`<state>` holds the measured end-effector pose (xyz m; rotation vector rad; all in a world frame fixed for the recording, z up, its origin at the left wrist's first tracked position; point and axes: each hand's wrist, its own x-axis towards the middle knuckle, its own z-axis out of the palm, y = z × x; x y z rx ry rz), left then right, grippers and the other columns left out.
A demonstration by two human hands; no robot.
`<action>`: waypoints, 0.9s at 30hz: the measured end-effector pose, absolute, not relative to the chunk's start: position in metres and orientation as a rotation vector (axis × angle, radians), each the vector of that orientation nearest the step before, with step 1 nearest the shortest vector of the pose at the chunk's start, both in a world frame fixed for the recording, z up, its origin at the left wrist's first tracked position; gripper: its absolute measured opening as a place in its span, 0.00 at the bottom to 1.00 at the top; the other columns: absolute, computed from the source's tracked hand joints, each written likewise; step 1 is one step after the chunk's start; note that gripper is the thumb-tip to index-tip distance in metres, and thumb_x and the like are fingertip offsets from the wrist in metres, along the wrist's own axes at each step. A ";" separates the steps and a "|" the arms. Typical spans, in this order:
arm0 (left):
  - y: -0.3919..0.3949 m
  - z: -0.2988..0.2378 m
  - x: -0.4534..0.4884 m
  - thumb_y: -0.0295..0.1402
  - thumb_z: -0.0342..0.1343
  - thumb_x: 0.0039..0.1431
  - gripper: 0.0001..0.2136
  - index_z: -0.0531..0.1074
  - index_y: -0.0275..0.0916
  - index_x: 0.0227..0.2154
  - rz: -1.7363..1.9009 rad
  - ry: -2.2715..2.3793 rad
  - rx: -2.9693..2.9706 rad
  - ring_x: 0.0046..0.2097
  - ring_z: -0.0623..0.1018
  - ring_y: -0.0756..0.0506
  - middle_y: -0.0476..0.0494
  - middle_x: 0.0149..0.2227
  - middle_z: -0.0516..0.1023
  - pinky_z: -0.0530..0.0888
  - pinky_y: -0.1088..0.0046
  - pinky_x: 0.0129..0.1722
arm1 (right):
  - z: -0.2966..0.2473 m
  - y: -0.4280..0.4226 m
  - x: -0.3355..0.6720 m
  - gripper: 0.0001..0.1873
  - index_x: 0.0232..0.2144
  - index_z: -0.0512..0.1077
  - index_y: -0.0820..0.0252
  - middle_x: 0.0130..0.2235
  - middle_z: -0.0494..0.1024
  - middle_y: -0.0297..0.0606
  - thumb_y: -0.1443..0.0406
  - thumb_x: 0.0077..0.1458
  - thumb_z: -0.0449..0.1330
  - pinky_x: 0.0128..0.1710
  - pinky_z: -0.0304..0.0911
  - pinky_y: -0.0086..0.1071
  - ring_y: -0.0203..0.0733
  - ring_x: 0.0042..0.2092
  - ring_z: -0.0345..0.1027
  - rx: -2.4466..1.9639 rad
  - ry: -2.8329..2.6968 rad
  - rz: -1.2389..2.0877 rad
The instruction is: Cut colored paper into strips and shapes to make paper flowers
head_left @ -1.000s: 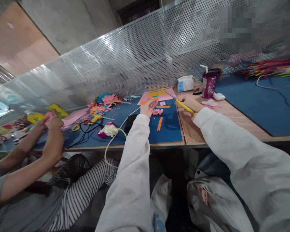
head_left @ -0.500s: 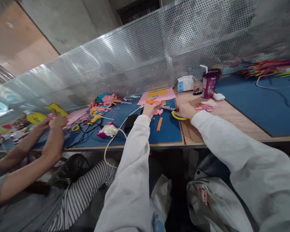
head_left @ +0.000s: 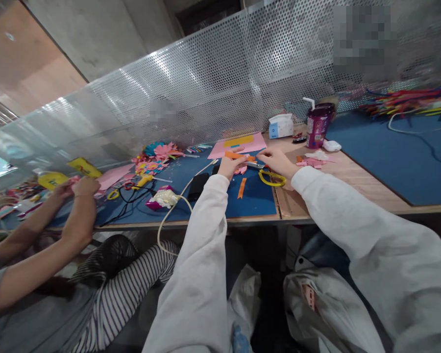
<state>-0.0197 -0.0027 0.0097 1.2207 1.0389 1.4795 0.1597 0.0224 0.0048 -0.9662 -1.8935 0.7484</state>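
My left hand (head_left: 231, 167), in a white sleeve, pinches an orange paper strip (head_left: 235, 156) just above the blue mat. At the strip's right end, the fingertips of my right hand (head_left: 277, 161) are closed together; what lies between them is too small to make out. Scissors with a yellow handle (head_left: 272, 183) rest on the table below my right hand, their blades pointing left. Another orange paper piece (head_left: 241, 188) lies on the mat nearer to me. Small pink paper pieces (head_left: 240, 170) show beside my left fingers.
Behind my hands lies a pink sheet (head_left: 215, 149) with a yellow strip. To the right stand a purple cup (head_left: 317, 128) with a straw, a tissue pack (head_left: 281, 126) and pink scraps (head_left: 313, 163). A cable (head_left: 185, 191) and a black phone-like object (head_left: 198, 187) are left; a co-worker's hands (head_left: 81, 187) work further left.
My right hand has let go of the scissors, which now lie on the table. It has moved up and left to the orange strip, which my left hand still holds.
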 end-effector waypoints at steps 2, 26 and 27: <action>-0.002 0.010 -0.020 0.23 0.65 0.43 0.17 0.72 0.37 0.39 1.476 1.038 1.224 0.34 0.80 0.48 0.48 0.27 0.78 0.73 0.61 0.49 | 0.004 0.022 0.158 0.12 0.29 0.75 0.67 0.32 0.77 0.40 0.63 0.51 0.56 0.36 0.59 0.28 0.37 0.34 0.66 -0.973 -1.853 0.837; 0.006 0.000 -0.025 0.26 0.69 0.38 0.22 0.71 0.35 0.40 1.342 1.140 1.234 0.30 0.80 0.47 0.44 0.29 0.80 0.76 0.67 0.37 | 0.007 0.059 0.203 0.08 0.25 0.72 0.65 0.33 0.77 0.51 0.69 0.51 0.53 0.36 0.61 0.34 0.50 0.39 0.72 -1.585 -1.934 0.329; 0.006 0.000 -0.027 0.27 0.70 0.36 0.22 0.72 0.35 0.39 1.286 1.160 1.253 0.29 0.79 0.47 0.44 0.27 0.80 0.75 0.69 0.35 | 0.007 0.061 0.210 0.07 0.24 0.72 0.65 0.34 0.77 0.55 0.69 0.50 0.56 0.38 0.62 0.36 0.54 0.42 0.72 -1.653 -2.011 0.228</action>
